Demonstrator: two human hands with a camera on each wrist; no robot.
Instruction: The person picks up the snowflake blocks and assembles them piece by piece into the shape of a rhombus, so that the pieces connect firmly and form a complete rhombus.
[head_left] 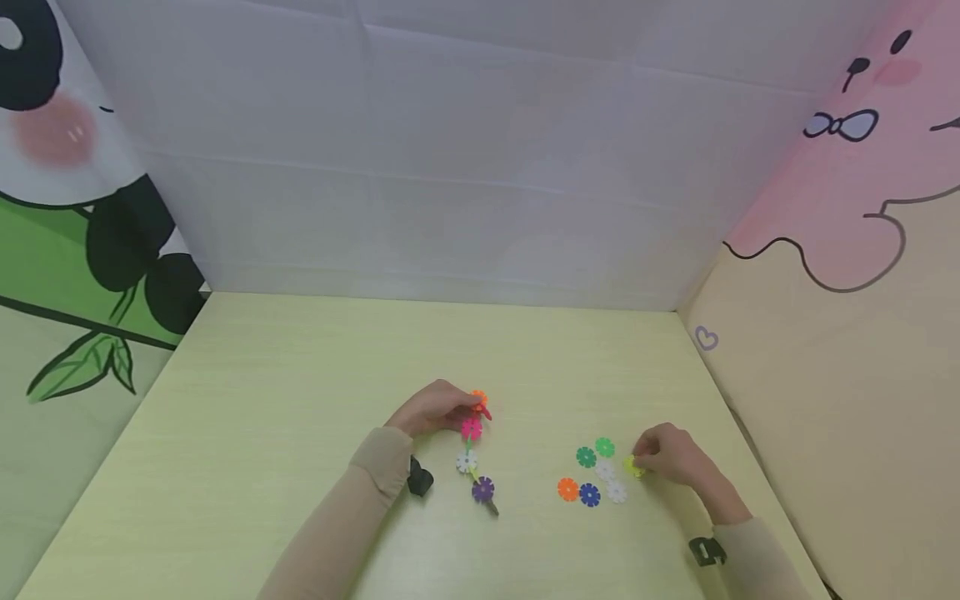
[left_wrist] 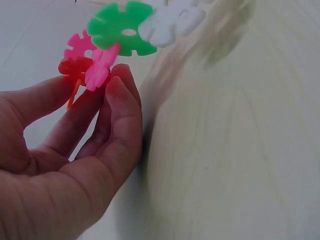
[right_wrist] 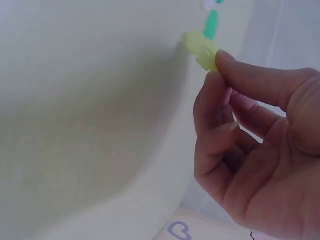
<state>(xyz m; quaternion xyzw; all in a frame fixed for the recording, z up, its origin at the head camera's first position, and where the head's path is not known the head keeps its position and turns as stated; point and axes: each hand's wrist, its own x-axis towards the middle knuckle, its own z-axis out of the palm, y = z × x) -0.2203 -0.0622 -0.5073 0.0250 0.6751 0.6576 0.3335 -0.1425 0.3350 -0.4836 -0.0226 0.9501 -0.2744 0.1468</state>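
My left hand (head_left: 437, 407) pinches the upper end of a chain of interlocking flower-shaped plastic discs. In the head view the chain runs from an orange disc (head_left: 478, 397) through a pink disc (head_left: 471, 429) and a white disc (head_left: 467, 461) to a purple disc (head_left: 483, 489). The left wrist view shows a red disc (left_wrist: 75, 67) at the thumb and a green disc (left_wrist: 122, 29) farther along. Off to the right, my right hand (head_left: 671, 454) holds a yellow disc (right_wrist: 201, 49) by its edge between thumb and forefinger, beside the loose discs.
Several loose discs lie left of my right hand, among them a green disc (head_left: 587, 457), an orange disc (head_left: 567, 489), a blue disc (head_left: 589, 495) and a white disc (head_left: 617, 492). Upright panels, including a pale back panel (head_left: 450, 233), border the wooden table (head_left: 300, 358).
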